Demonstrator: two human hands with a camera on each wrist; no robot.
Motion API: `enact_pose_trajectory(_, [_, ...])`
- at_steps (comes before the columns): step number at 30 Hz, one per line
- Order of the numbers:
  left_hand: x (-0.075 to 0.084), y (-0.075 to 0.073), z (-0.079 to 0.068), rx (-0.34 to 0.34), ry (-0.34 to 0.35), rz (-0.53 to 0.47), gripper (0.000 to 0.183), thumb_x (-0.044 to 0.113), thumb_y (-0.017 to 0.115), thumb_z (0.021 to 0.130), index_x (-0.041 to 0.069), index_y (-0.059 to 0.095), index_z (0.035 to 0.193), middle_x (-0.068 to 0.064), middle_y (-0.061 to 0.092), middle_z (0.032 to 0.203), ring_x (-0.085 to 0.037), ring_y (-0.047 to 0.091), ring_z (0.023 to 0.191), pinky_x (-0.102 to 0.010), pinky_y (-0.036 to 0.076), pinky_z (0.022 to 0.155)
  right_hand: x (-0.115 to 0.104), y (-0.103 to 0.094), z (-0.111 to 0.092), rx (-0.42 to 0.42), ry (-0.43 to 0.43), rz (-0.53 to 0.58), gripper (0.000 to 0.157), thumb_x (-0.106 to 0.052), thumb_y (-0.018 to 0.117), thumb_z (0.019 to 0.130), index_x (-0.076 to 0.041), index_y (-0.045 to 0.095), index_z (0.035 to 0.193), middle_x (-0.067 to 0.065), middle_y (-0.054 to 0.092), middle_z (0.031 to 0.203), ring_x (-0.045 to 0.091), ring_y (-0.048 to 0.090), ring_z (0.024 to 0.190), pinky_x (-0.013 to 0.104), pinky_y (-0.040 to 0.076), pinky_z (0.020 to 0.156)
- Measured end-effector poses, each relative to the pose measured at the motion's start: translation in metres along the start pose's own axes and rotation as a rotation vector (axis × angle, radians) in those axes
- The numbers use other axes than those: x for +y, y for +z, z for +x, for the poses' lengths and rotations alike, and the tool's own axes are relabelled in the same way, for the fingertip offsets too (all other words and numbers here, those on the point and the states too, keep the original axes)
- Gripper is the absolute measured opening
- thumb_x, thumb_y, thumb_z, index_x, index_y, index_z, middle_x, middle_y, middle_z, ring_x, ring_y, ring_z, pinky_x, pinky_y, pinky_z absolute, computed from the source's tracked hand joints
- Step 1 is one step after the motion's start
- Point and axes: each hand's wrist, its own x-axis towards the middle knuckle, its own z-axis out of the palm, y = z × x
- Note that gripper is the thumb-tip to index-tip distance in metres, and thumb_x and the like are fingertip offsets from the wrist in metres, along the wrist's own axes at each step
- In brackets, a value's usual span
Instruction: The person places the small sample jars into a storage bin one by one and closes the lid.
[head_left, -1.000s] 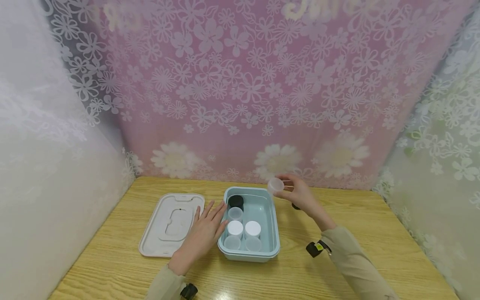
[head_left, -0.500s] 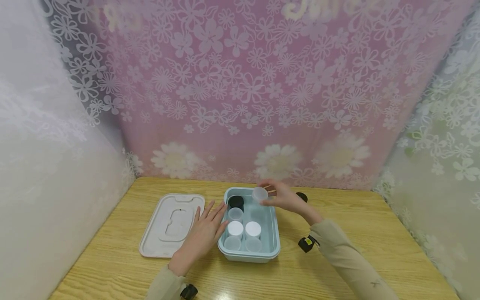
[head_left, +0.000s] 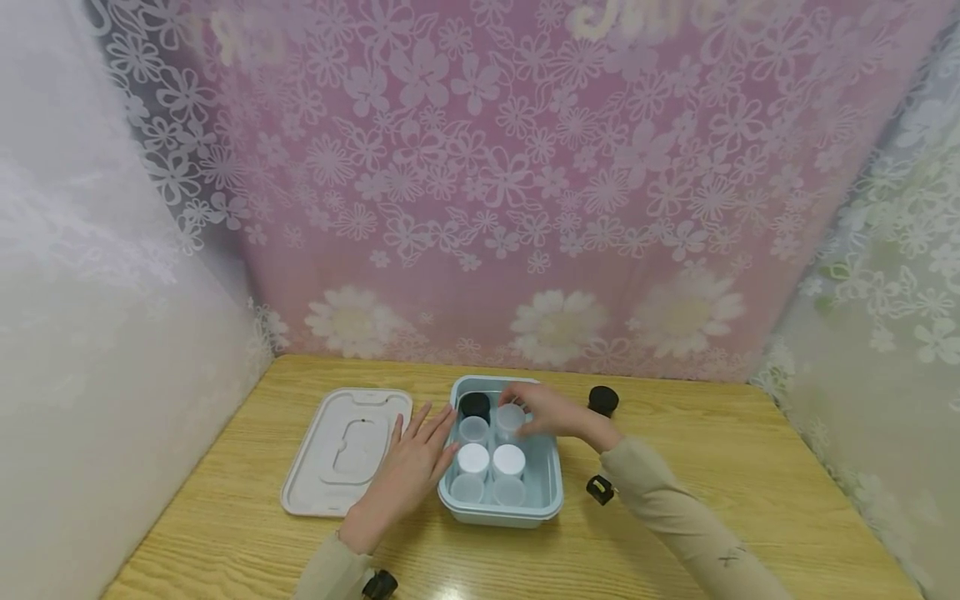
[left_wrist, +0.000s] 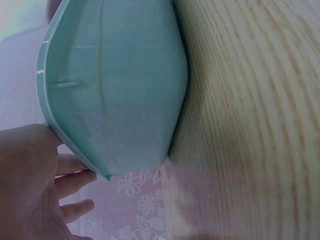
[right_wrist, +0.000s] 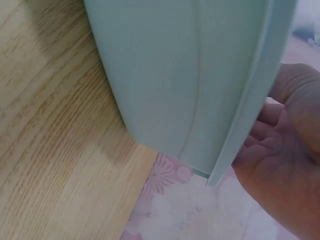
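"Jar (head_left: 511, 421) first: where is it, the translucent one being handled?"

"Inside the pale blue box (head_left: 556, 475), toward its far right corner. I can't tell whether its base touches the bottom."

"And the right hand (head_left: 546, 410)?"

"Curled about the jar, thumb on the near side, fingers on the far side, opened only as wide as the jar itself. It reaches leftward over the box's right rim, the forearm slanting up from the lower right in a beige sleeve (head_left: 690, 525). In the right wrist view, the box wall hides the fingertips."

"The left hand (head_left: 411, 467)?"

"Fingers long and spread, gripping nothing. They rest at the box's left rim, the forearm slanting in from the lower left."

"What shares the box?"

"Left of the held jar, another translucent jar (head_left: 473, 431), with a black-topped jar (head_left: 474, 406) just behind it. Nearer the person sit two white-capped jars (head_left: 509, 460), then two translucent containers (head_left: 510, 490) at the near end."

"And outside?"

"A whitish lid (head_left: 347, 450) lies flat on the wooden surface (head_left: 712, 433) to the left. A black-topped item (head_left: 603, 400) stands to the right, beyond the right wrist. Pink flowered cloth (head_left: 525, 208) hangs behind."
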Motion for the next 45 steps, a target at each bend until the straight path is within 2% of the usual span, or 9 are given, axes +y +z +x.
enact_pose_trajectory(11, [0.001,-0.001,0.000,0.015,0.003,-0.002,0.052,0.033,0.053,0.107,0.007,0.048,0.152,-0.008,0.047,0.156,-0.037,0.031,0.150,-0.069,0.019,0.117,-0.007,0.003,0.002,-0.083,0.007,-0.078,0.044,0.001,0.079,0.086,-0.002,0.061,0.125,0.013,0.064,0.124,0.030,0.063,0.112,0.043,0.055,0.093])
enact_pose_trajectory(21, [0.001,-0.001,0.001,0.012,0.005,0.012,0.053,0.034,0.052,0.107,0.009,0.047,0.153,-0.007,0.046,0.156,-0.036,0.031,0.150,-0.069,0.020,0.117,-0.016,0.002,0.001,-0.138,0.030,-0.100,0.046,0.000,0.082,0.083,-0.005,0.062,0.124,0.010,0.065,0.124,0.029,0.063,0.115,0.044,0.053,0.097])
enact_pose_trajectory(28, [0.002,-0.002,0.000,0.006,0.010,0.012,0.053,0.034,0.052,0.107,0.009,0.046,0.153,-0.008,0.045,0.157,-0.037,0.031,0.150,-0.069,0.020,0.116,-0.017,-0.002,-0.005,-0.135,0.004,-0.099,0.055,-0.006,0.081,0.086,-0.001,0.058,0.136,0.015,0.062,0.135,0.034,0.059,0.125,0.049,0.050,0.102])
enact_pose_trajectory(31, [0.001,-0.002,0.000,-0.001,0.003,0.004,0.053,0.034,0.051,0.107,0.008,0.046,0.153,-0.007,0.045,0.157,-0.036,0.029,0.151,-0.069,0.018,0.117,-0.013,-0.004,-0.008,-0.087,-0.008,-0.084,0.053,-0.001,0.078,0.088,-0.002,0.059,0.137,0.014,0.061,0.137,0.035,0.057,0.128,0.051,0.049,0.104])
enact_pose_trajectory(37, [0.001,-0.001,0.000,0.002,0.003,0.008,0.053,0.034,0.051,0.107,0.008,0.047,0.153,-0.008,0.045,0.157,-0.036,0.030,0.150,-0.069,0.018,0.117,-0.003,-0.009,-0.018,0.075,-0.020,0.022,0.041,0.001,0.069,0.094,-0.002,0.061,0.135,0.014,0.063,0.134,0.037,0.059,0.124,0.055,0.048,0.102])
enact_pose_trajectory(45, [0.001,-0.002,-0.001,-0.001,0.000,-0.001,0.053,0.034,0.051,0.107,0.007,0.047,0.153,-0.008,0.045,0.157,-0.037,0.030,0.150,-0.069,0.017,0.117,0.013,-0.004,-0.034,0.355,0.000,0.175,0.041,-0.001,0.070,0.094,-0.002,0.061,0.134,0.015,0.065,0.130,0.038,0.063,0.117,0.055,0.052,0.098])
